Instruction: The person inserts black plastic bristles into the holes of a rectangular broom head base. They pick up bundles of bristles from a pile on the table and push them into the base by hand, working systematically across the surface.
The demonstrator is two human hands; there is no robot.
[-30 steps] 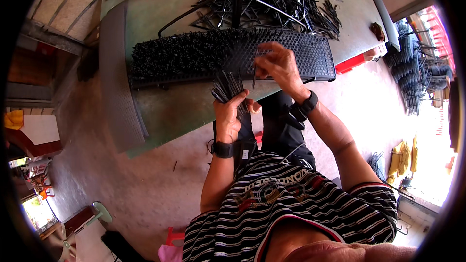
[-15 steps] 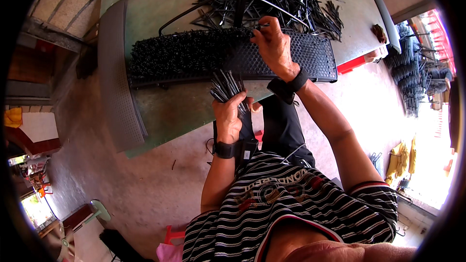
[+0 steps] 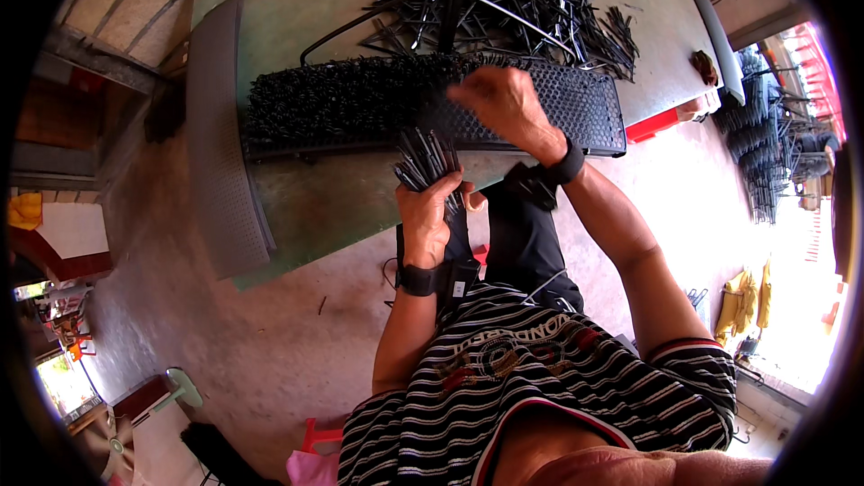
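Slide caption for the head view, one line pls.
Left hand holding a bundle of dark strips, right hand over a perforated black panel bristling on its left side.

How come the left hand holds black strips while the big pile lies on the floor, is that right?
Not quite: the head view shows the big pile on the green table, not the floor. The left hand does hold black strips.
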